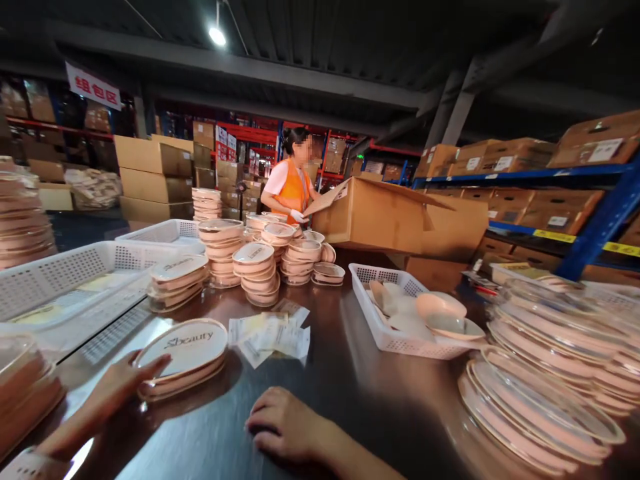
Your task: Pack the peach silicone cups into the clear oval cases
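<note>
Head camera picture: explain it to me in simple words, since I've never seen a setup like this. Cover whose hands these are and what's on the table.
There's no robot here. A person wears the camera on their head, looking forward and down, so the two bare hands at the bottom are their own.

The left hand touches the edge of a lettered oval container; how firmly it grips, I can't tell. The right hand rests on the shiny table, with nothing visible in it.

Beyond lie some small packets and a white basket holding pale, rounded pieces. More containers are stacked at both sides. Farther back, a co-worker in an orange vest stands by a large carton.
</note>
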The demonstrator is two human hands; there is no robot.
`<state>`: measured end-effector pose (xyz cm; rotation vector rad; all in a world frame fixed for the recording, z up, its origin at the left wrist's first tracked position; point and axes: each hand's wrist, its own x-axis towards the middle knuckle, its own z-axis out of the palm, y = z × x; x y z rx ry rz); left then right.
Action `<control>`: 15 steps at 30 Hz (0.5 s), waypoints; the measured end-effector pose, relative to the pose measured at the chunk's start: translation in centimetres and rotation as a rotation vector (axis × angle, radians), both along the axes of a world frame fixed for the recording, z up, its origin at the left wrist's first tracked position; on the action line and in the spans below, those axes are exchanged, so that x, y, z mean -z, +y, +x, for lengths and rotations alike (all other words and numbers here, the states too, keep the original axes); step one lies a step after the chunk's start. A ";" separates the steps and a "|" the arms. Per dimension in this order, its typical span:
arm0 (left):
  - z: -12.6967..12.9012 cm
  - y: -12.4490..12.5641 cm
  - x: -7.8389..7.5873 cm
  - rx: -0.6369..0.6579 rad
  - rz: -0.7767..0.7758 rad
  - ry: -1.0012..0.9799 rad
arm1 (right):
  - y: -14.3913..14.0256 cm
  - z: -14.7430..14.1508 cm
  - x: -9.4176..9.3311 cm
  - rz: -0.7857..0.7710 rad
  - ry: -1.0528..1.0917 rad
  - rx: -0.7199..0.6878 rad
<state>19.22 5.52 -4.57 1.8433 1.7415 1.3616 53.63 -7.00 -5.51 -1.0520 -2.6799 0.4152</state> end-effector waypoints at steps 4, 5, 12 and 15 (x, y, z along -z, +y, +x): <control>1.0 -6.2 0.2 0.031 -0.110 -0.113 | -0.4 -1.3 -0.5 -0.140 0.148 0.147; 1.8 -7.5 0.3 0.053 -0.060 -0.123 | -0.5 -1.6 -0.5 -0.175 0.170 0.186; 9.0 -9.7 -0.9 0.319 -0.005 -0.509 | -0.8 -1.9 -0.5 -0.577 0.973 0.401; 12.3 -8.8 -2.3 0.381 0.021 -0.674 | -0.8 -1.9 -1.0 -0.808 1.459 0.316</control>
